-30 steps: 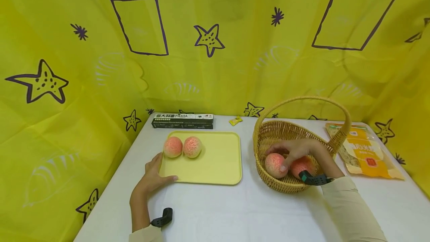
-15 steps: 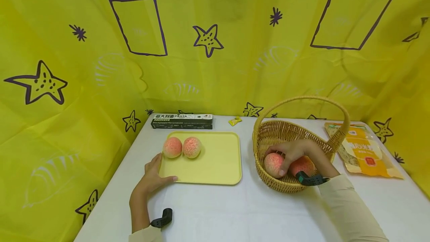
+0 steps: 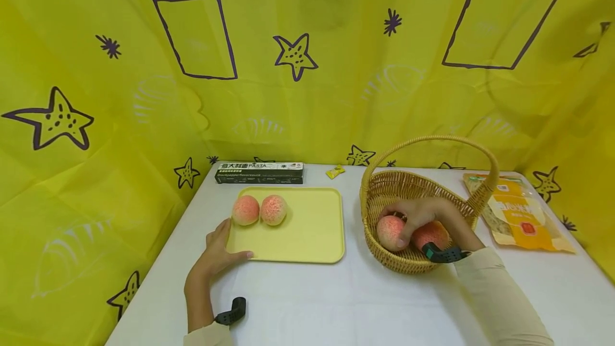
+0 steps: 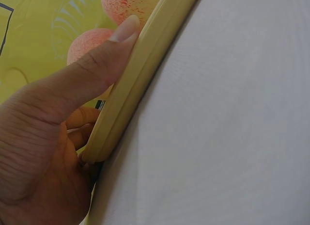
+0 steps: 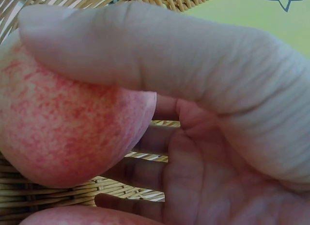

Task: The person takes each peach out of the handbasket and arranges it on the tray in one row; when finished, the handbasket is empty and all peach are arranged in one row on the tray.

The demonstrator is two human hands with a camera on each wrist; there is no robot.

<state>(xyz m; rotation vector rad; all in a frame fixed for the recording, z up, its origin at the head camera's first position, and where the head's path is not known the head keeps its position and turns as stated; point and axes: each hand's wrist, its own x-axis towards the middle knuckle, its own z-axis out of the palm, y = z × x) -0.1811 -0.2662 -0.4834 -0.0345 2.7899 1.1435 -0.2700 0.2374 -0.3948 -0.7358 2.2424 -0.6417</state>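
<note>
In the head view, my right hand point(image 3: 420, 218) reaches into a wicker basket point(image 3: 401, 265) and grips a pink-and-cream peach point(image 3: 390, 231). The right wrist view shows the thumb over that peach point(image 5: 72, 128) and the fingers behind it. A second peach point(image 3: 431, 235) sits beside it in the basket, partly covered by the wrist camera. My left hand point(image 3: 216, 250) holds the near left corner of a pale yellow tray point(image 3: 307, 234), its thumb on the front rim and its fingers along the left side. Two more peaches, a left one point(image 3: 245, 210) and a right one point(image 3: 273, 210), lie on the tray.
Behind the tray lies a dark pasta box point(image 3: 259, 173), with a small yellow wrapped sweet point(image 3: 335, 172) to its right. An orange-and-clear food bag point(image 3: 521, 212) lies right of the basket. The basket's tall handle point(image 3: 432, 140) arches above it. A yellow patterned curtain point(image 3: 298, 111) encloses the table.
Little differs. The whole head view shifts slightly. My right hand stays around the peach in the basket, and my left hand keeps its place at the tray corner.
</note>
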